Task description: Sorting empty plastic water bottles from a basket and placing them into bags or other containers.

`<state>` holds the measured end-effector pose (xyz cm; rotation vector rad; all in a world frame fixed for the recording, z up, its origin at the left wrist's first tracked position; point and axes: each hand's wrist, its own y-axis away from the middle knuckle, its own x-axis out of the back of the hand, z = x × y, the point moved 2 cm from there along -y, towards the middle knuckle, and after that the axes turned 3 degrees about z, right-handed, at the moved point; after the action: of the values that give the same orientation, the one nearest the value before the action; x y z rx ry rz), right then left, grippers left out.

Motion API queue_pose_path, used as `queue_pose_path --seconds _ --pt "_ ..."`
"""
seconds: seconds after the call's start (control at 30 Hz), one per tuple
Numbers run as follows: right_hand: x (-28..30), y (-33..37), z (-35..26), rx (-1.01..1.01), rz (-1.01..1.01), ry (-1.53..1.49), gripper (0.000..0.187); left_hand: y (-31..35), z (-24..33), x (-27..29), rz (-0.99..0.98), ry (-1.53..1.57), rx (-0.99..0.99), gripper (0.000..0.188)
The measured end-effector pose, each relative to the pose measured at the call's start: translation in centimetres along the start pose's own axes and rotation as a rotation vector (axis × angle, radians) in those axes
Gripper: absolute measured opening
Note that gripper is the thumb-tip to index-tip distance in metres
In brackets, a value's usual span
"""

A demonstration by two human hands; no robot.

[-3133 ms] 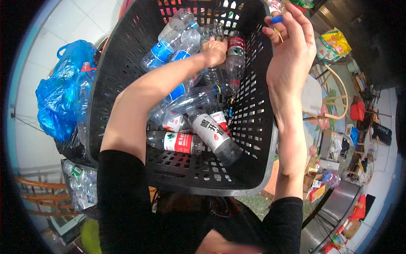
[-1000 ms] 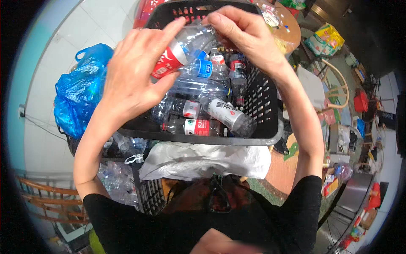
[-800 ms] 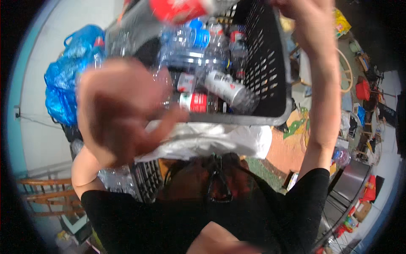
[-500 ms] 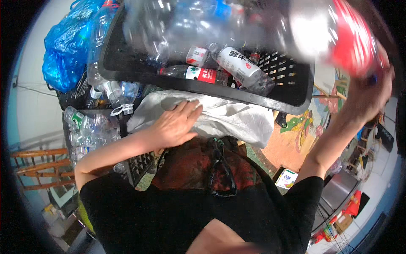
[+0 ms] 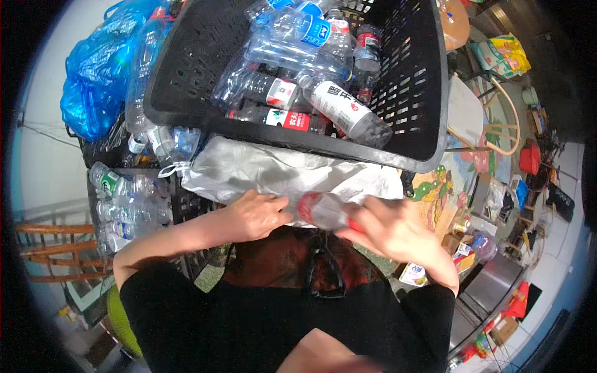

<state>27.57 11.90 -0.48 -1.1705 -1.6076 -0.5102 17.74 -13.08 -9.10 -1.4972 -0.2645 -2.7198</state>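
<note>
My right hand is closed around the cap end of a clear plastic bottle with a red label. The bottle lies nearly level in front of my waist, its base toward my left hand. That hand has its fingers curled over the near edge of a white sack; its fingertips are partly hidden. Beyond the sack stands a black slatted basket holding several clear bottles. Among them, a bottle with a white label lies slantwise near the front rim, beside a red-labelled bottle.
At the far left are a blue plastic bag and more empty bottles in a dark crate. A wooden chair stands at left. To the right are a pale chair, a patterned floor covering and a metal box.
My right hand has brought the red-labelled bottle down from above the basket's right side to my waist. My left hand's spread fingers have curled, and it has moved slightly nearer to me.
</note>
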Motion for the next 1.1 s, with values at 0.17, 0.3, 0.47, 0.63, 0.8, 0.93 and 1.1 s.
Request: queue_pose_path --seconds 0.17,0.3,0.47,0.63,0.8,0.93,1.1 --pt "-15.3 -0.1 3.2 0.031 -0.132 -0.180 0.031 0.3 0.6 0.5 0.032 -0.010 -0.002 0.020" --pt "-25.9 2.3 4.4 0.129 -0.508 -0.061 0.030 1.1 1.4 1.2 -0.078 0.045 0.085 0.022" --pt "-25.8 2.6 4.2 -0.093 -0.431 -0.328 0.047 3.3 0.5 -0.1 -0.222 0.175 0.247 0.019" --pt "-19.2 2.9 5.9 -0.244 -0.392 -0.356 0.044 5.8 -1.2 -3.3 -0.459 0.128 0.420 0.021" --pt "-3.4 1.4 6.2 -0.222 -0.478 -0.485 0.038 8.8 -3.2 -7.0 -0.382 0.090 0.369 0.027" --pt "8.1 0.1 6.8 -0.001 -0.287 -0.697 0.027 11.1 -5.1 -11.4 -0.300 -0.423 0.276 0.033" --pt "12.5 -3.9 10.5 -0.405 0.132 -0.344 0.020 4.3 -4.9 -2.0 -0.085 -0.183 0.395 0.042"
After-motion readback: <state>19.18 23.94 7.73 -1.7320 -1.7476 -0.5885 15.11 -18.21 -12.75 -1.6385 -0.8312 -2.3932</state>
